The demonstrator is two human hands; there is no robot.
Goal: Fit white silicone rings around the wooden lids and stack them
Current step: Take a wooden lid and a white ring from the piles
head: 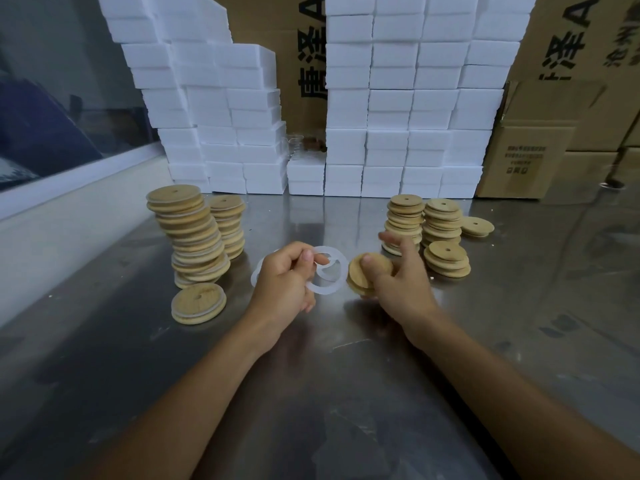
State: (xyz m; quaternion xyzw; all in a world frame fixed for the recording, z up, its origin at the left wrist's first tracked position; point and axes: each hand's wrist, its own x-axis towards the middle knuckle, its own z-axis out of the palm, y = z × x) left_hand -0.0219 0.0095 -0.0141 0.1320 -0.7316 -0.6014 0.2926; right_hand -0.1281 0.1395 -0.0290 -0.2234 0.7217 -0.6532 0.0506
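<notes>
A: Our left hand (282,282) pinches a white ring (327,270) between thumb and forefinger, grip closed on its near edge, with what looks like a second ring (255,275) hanging behind the knuckles. Our right hand (394,271) has its thumb pressed on a bare lid (367,273), maybe two together, fingers curled beneath.

B: So ring and lid sit just beside each other above the counter (329,393), not yet joined. What worries us?

A: First, the rings. If two cling together we may seat both in one groove, or drop one onto the counter.

B: And the lid?

A: Our thumb holds it at the rim. Stretching the ring over could tip it out of our grip, and if we do hold two, the lower one could slide away.

B: The ringed stack (194,237) on the left leans badly.

A: Yes, it tilts towards the single ringed lid (198,303) lying in front. We judge that one more lid set off-centre could topple it into the shorter stack (228,225) beside it.

B: The bare stacks (424,223) on the right look steadier.
</notes>
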